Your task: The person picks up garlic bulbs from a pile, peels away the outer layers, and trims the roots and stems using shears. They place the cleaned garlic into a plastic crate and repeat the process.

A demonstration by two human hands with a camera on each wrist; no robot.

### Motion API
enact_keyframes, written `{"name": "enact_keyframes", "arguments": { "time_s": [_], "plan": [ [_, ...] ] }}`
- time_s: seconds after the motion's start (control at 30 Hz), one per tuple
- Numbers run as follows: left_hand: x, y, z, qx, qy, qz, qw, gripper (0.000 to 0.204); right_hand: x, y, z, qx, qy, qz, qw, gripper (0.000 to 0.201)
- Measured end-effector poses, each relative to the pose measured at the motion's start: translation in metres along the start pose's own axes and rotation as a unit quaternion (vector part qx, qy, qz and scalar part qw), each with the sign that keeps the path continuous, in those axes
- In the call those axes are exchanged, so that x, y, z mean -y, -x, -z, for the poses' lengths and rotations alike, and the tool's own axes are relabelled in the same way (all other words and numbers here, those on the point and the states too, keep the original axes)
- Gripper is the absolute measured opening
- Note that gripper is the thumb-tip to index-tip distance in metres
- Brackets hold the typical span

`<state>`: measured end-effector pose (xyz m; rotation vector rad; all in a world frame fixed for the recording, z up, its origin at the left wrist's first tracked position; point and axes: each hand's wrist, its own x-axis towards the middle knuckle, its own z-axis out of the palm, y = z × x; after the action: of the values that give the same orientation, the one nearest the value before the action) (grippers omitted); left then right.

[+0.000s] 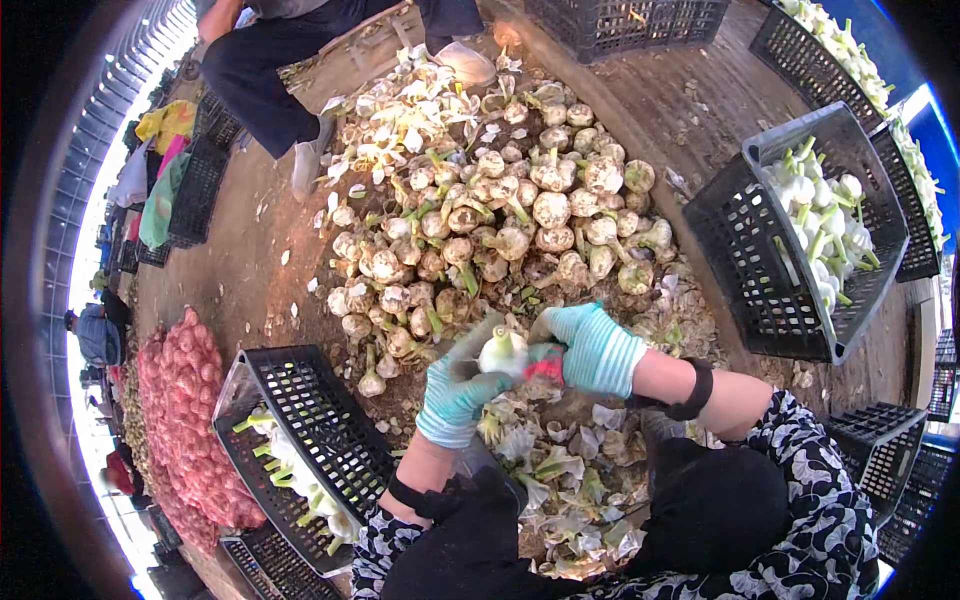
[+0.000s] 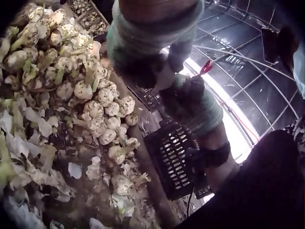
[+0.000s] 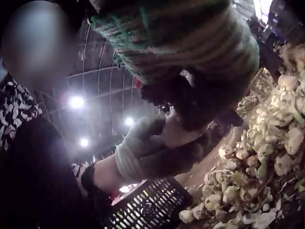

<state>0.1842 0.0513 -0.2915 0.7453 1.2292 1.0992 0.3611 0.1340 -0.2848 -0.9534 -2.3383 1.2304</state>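
In the head view, my left hand (image 1: 455, 392), in a teal and white striped glove, holds a peeled white garlic bulb (image 1: 503, 354) with its cut stem up. My right hand (image 1: 598, 345), gloved alike, grips a small red-handled tool (image 1: 544, 366) right beside the bulb; its working end is hidden. The red end (image 2: 206, 67) sticks out past the right hand in the left wrist view. From the right wrist, the pale bulb (image 3: 177, 132) shows between both gloves. Below the hands lie loose garlic skins (image 1: 560, 470), and ahead is a heap of soil-stained garlic (image 1: 470, 215).
Black crates of cleaned garlic stand at left (image 1: 320, 420) and right (image 1: 730, 255). Beside the left crate lies a red mesh sack (image 1: 190, 420). Across the heap sits another person (image 1: 290, 70), legs bent. Another black crate (image 1: 630, 25) is at the back.
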Motion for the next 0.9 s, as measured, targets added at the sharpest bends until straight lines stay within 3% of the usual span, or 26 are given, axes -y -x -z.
{"name": "enact_keyframes", "arguments": {
  "time_s": [0.07, 0.1, 0.13, 0.2, 0.23, 0.33, 0.37, 0.4, 0.5, 0.6, 0.63, 0.67, 0.73, 0.77, 0.87, 0.9],
  "plan": [
    [-0.001, 0.002, -0.001, 0.030, 0.113, 0.027, 0.993, 0.068, -0.016, -0.005, -0.007, 0.001, -0.182, -0.101, 0.978, 0.014],
    [0.000, -0.001, -0.002, 0.038, 0.110, 0.008, 0.993, 0.069, -0.018, -0.010, -0.005, -0.013, -0.334, -0.088, 0.938, 0.015],
    [0.000, -0.001, -0.002, 0.038, 0.111, 0.008, 0.993, 0.069, -0.020, -0.011, -0.002, -0.013, -0.334, -0.088, 0.938, 0.015],
    [0.000, -0.001, -0.003, 0.023, 0.110, 0.011, 0.994, 0.072, -0.023, -0.010, 0.003, 0.074, -0.300, -0.045, 0.950, 0.018],
    [-0.003, 0.000, -0.004, 0.024, 0.110, 0.012, 0.994, 0.072, -0.021, -0.011, -0.002, 0.067, -0.391, -0.156, 0.904, 0.016],
    [-0.005, 0.000, -0.004, 0.046, 0.096, 0.020, 0.994, 0.074, -0.013, -0.015, -0.008, 0.058, -0.444, -0.113, 0.887, 0.019],
    [-0.003, -0.001, -0.002, 0.040, 0.099, 0.011, 0.994, 0.075, -0.011, -0.008, 0.004, 0.089, -0.445, -0.192, 0.870, 0.017],
    [-0.001, -0.001, 0.000, 0.034, 0.102, 0.001, 0.994, 0.076, -0.011, -0.009, 0.002, 0.090, -0.446, -0.190, 0.870, 0.017],
    [0.005, -0.005, -0.005, 0.041, 0.146, -0.022, 0.988, 0.078, -0.009, -0.006, -0.007, -0.053, -0.293, -0.028, 0.954, 0.020],
    [0.018, -0.012, -0.010, -0.028, 0.057, -0.071, 0.995, 0.076, 0.002, 0.000, -0.017, -0.084, -0.254, 0.032, 0.963, 0.023],
    [0.004, -0.003, -0.018, -0.013, 0.084, -0.069, 0.994, 0.072, 0.009, 0.004, -0.023, -0.105, -0.175, 0.091, 0.975, 0.018],
    [0.005, -0.004, -0.016, -0.014, 0.084, -0.070, 0.994, 0.072, 0.014, 0.008, -0.023, -0.089, -0.202, 0.091, 0.971, 0.017],
    [0.008, -0.004, -0.010, -0.034, 0.165, -0.026, 0.985, 0.071, -0.003, -0.003, -0.024, -0.105, -0.291, -0.058, 0.949, 0.017],
    [0.009, -0.005, -0.012, -0.026, 0.122, -0.051, 0.991, 0.074, -0.006, -0.002, -0.028, -0.106, -0.292, -0.057, 0.949, 0.017],
    [0.007, -0.010, -0.017, -0.064, 0.113, -0.088, 0.988, 0.072, 0.007, 0.000, -0.025, -0.038, -0.497, -0.074, 0.864, 0.015],
    [0.000, -0.006, -0.021, 0.001, 0.215, -0.022, 0.976, 0.072, 0.016, 0.002, -0.025, -0.047, -0.416, -0.024, 0.908, 0.014]
  ]
}}
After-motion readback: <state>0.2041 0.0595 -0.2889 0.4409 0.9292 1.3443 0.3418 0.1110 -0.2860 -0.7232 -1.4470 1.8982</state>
